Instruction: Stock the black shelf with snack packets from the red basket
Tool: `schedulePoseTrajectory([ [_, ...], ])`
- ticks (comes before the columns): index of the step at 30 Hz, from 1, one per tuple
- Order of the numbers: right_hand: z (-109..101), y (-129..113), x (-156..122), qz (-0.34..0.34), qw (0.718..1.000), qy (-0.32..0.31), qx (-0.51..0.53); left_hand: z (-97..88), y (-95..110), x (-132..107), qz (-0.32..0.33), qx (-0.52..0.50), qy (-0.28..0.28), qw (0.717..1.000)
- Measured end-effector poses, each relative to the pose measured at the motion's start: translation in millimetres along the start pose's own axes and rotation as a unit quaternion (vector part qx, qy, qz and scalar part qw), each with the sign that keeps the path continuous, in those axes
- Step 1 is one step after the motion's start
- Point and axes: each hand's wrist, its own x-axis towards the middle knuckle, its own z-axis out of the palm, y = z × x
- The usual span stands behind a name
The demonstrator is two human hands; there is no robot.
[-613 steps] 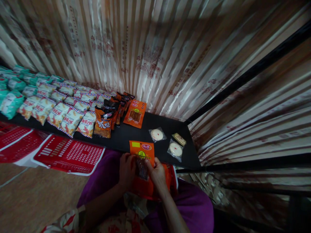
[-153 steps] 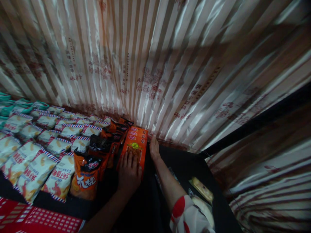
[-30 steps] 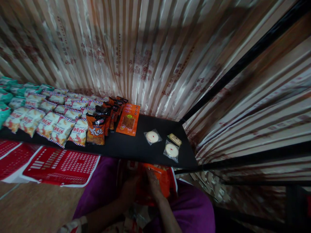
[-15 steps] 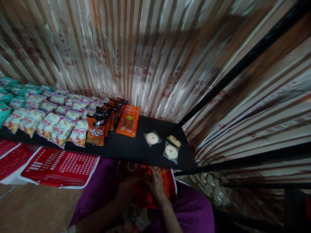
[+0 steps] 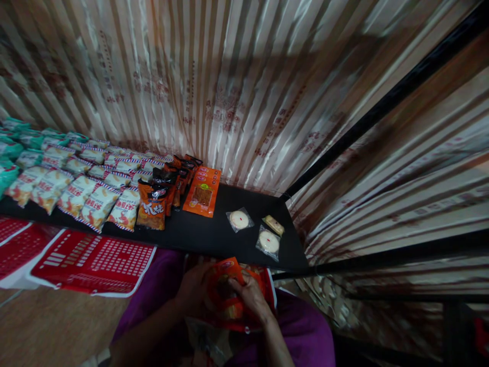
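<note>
Over a red basket (image 5: 272, 285) between my knees, an orange snack packet (image 5: 228, 266) is held up with its top edge towards the shelf. My right hand (image 5: 251, 295) grips the packet's right side, thumb across its front. At the left side, my left hand (image 5: 194, 286) is closed on the same packet, its fingers dim and partly hidden. More orange packaging lies below in the basket, too dark to make out. On the shelf ahead lies a flat orange packet (image 5: 202, 192) like it, next to a standing orange-and-black snack bag (image 5: 151, 206).
Two round wrapped crackers (image 5: 240, 219) and a small yellow wrapped bar (image 5: 273, 224) lie on the black shelf (image 5: 214, 239). Rows of white snack bags (image 5: 100, 206) and green bags (image 5: 8, 173) fill its left. Another red basket (image 5: 95, 262) stands below. A black pole (image 5: 367, 117) slants up right.
The orange packet has come up out of the basket between my hands. My right hand has turned, its thumb now across the packet; my left hand has shifted slightly.
</note>
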Motion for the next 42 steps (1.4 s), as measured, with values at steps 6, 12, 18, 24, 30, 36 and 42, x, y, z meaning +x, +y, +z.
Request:
schedulePoseTrajectory([
  [6,2,-37,-5,0.048,0.99,-0.054,0.125,-21.0,4,17,-0.021,-0.021,0.047,0.998],
  [12,10,-50,-2,0.026,0.986,-0.028,0.159,-28.6,-1,30,-0.012,0.003,0.115,0.993],
  [18,19,-52,0,0.024,0.976,0.002,0.215,-17.7,-5,31,-0.024,0.02,0.189,0.982],
  [24,29,-53,1,0.044,0.96,0.044,0.272,4.2,-8,25,-0.014,0.029,0.216,0.976],
  [30,33,-56,-1,0.059,0.953,0.053,0.291,19.9,-14,16,0.007,0.057,0.239,0.969],
  [36,33,-63,-5,0.079,0.951,0.083,0.287,22.9,-13,11,0.03,0.117,0.274,0.954],
  [42,35,-72,-5,0.07,0.943,0.11,0.305,16.5,0,11,0.048,0.151,0.253,0.954],
])
